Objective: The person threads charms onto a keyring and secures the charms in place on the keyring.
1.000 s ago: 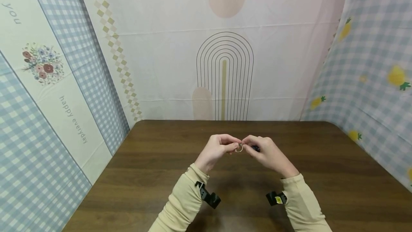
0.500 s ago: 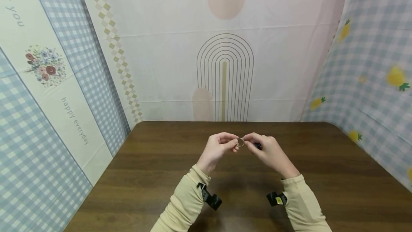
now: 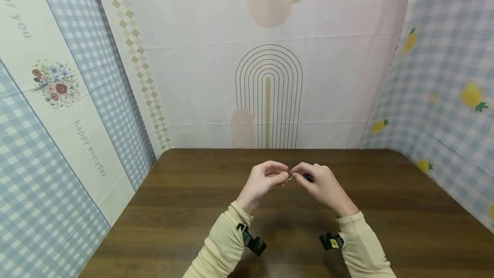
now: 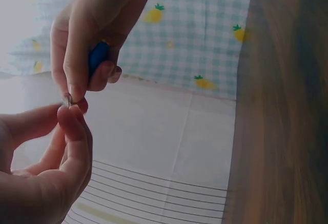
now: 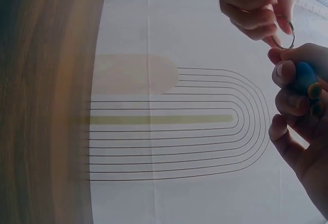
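A thin metal split ring (image 5: 293,32) is stretched between both hands above the table. The left hand (image 3: 260,184) pinches one side of it between thumb and fingers. On the opposite side, the right hand (image 3: 322,185) has its thumb and index fingertips pinched at the ring's edge; whether they grip the ring or something on it is hidden. Tucked in the right hand's curled fingers is a small blue object (image 5: 306,74) with orange and dark round parts at one end, its full shape covered. In the left wrist view, the same blue object (image 4: 98,57) shows between the right fingers.
Beneath the hands lies a dark brown wooden table (image 3: 185,209). Patterned cloths hang behind it and at both sides, including a white back cloth (image 3: 193,76). A black camera mount (image 3: 252,241) sits on the left sleeve, with another mount (image 3: 332,241) on the right.
The ring tipped up into fuller view half a second ago and now sits slightly lower, partly behind the left fingertips. Both hands stay close together. The head view has shifted slightly.
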Demonstrator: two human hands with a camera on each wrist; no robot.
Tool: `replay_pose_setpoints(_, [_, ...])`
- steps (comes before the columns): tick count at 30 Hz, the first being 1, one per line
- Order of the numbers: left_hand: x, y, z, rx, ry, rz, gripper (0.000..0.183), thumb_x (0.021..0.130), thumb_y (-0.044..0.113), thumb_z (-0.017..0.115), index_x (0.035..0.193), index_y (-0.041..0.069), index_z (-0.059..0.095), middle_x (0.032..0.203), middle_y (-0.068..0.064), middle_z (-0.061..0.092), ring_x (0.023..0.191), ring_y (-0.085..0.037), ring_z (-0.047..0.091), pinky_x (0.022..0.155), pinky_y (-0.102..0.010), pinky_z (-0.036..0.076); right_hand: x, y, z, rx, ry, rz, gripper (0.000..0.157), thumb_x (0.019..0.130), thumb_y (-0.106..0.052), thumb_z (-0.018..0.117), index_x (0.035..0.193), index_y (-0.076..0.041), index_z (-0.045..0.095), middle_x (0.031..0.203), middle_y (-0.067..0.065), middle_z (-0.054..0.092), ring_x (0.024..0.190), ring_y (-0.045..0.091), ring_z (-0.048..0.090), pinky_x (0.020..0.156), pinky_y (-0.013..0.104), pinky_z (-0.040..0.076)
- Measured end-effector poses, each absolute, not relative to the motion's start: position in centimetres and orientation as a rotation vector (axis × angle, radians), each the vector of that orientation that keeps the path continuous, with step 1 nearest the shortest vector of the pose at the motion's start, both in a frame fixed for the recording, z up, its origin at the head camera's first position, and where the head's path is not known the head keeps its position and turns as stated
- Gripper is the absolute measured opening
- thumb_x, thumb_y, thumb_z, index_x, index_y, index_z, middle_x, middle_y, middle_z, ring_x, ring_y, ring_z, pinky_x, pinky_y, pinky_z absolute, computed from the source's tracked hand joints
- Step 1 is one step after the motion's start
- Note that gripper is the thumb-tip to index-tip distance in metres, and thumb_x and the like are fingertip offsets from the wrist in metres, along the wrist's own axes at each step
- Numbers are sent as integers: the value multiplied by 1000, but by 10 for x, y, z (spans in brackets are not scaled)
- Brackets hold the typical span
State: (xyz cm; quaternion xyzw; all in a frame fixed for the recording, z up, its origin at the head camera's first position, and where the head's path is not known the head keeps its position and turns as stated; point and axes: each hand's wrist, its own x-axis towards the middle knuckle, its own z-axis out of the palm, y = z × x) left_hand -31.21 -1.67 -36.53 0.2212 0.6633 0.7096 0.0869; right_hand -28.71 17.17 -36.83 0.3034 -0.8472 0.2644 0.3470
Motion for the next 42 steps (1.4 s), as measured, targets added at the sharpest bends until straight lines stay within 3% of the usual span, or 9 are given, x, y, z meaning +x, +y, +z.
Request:
replay_pose_setpoints(5, [-313, -15, -365, 618, 1978, 2236, 26, 87, -1, 67, 111, -10, 64, 98, -18, 71, 74, -6, 66, 72, -24, 56, -290, 173, -368, 780, -2220, 673, 12, 83, -1, 72, 90, -11, 71, 76, -3, 71, 63, -1, 49, 58, 20, 43])
replay_pose_setpoints(10, [-317, -14, -367, 595, 2069, 2186, 19, 87, 1, 68, 104, -8, 69, 94, -15, 73, 68, -5, 62, 66, -21, 51, -291, 175, -369, 814, -2247, 607, 15, 84, -5, 72, 96, -13, 73, 79, -5, 72, 62, -2, 46, 62, 23, 41])
replay_pose_setpoints(16, [-320, -11, -365, 658, 2123, 2092, 18, 88, 0, 67, 102, -10, 69, 98, -25, 71, 67, -4, 60, 62, -19, 48, -294, 178, -368, 823, -2242, 583, 13, 81, -4, 74, 91, -13, 73, 73, -8, 69, 63, 2, 50, 64, 27, 44])
replay_pose_setpoints(22, [-321, -7, -363, 637, 2043, 2131, 26, 85, 0, 70, 109, -9, 65, 101, -21, 71, 76, -4, 65, 72, -23, 54, -298, 182, -366, 790, -2210, 578, 14, 82, -4, 73, 92, -14, 72, 78, -6, 72, 63, 0, 50, 62, 25, 43])
replay_pose_setpoints(28, [-324, -4, -364, 612, 2112, 2215, 22, 85, 2, 71, 105, -6, 69, 102, -21, 72, 82, -6, 67, 80, -29, 57, -302, 183, -366, 797, -2218, 590, 19, 82, -2, 72, 97, -13, 72, 84, -4, 74, 62, -2, 48, 63, 25, 42])
replay_pose_setpoints(38, [-328, 0, -367, 771, 2341, 2026, 14, 87, 3, 68, 98, -5, 73, 94, -25, 72, 70, -4, 61, 62, -18, 49, -306, 188, -367, 819, -2255, 579, 15, 82, -3, 72, 90, -16, 73, 72, -11, 69, 61, 0, 45, 60, 23, 40])
replay_pose_setpoints(42, [-330, 3, -368, 812, 2310, 1981, 15, 89, 4, 67, 101, -5, 72, 96, -26, 71, 70, -1, 61, 64, -18, 51, -309, 191, -368, 820, -2235, 574, 14, 82, -3, 72, 88, -16, 72, 68, -12, 65, 59, -2, 43, 59, 22, 39])
